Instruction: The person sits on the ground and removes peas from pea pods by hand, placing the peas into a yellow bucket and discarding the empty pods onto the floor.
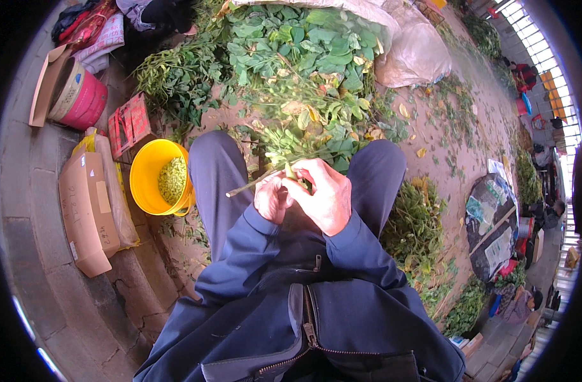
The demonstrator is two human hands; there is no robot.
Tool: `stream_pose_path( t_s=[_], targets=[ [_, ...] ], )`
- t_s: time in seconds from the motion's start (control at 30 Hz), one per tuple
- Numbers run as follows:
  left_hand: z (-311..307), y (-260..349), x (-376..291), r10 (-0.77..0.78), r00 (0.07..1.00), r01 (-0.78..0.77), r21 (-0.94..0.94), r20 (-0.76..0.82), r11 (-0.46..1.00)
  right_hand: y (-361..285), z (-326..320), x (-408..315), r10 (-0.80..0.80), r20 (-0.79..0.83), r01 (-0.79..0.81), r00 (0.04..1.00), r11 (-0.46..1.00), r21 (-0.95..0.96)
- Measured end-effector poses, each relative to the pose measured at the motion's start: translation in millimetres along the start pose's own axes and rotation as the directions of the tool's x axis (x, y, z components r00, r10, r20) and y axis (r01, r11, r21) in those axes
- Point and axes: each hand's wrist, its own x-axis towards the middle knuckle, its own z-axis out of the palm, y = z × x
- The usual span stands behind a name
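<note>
Between my knees, my left hand (270, 196) grips the brown stem (245, 187) of a leafy bean plant. A green pod (290, 172) is pinched at the thumb and fingertips of my right hand (325, 193), which almost touches the left. The cut end of the stem sticks out to the left, and its leafy part (291, 145) reaches forward over the plants on the ground. By my left knee stands a yellow bucket (142, 179) with many green beans (172, 180) in the bottom.
A large heap of bean plants (300, 43) lies ahead beside a pale plastic sheet (415, 52). At left are a red woven stool (129, 125), a cardboard box (88, 210) and a pink bucket (83, 98). More plants (412, 224) lie at right; other people sit farther off.
</note>
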Motion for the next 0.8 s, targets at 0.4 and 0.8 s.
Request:
stream_pose_path(
  t_s=[0.4,0.8],
  targets=[
    [7,7,1,-0.209,0.947,0.279,-0.302,0.244,0.912,12,-14,15,0.19,0.094,-0.206,0.977,0.953,0.22],
    [4,-1,4,-0.15,0.967,0.213,-0.33,0.207,0.92,10,-18,19,0.235,0.174,-0.281,0.956,0.903,0.326]
  ],
)
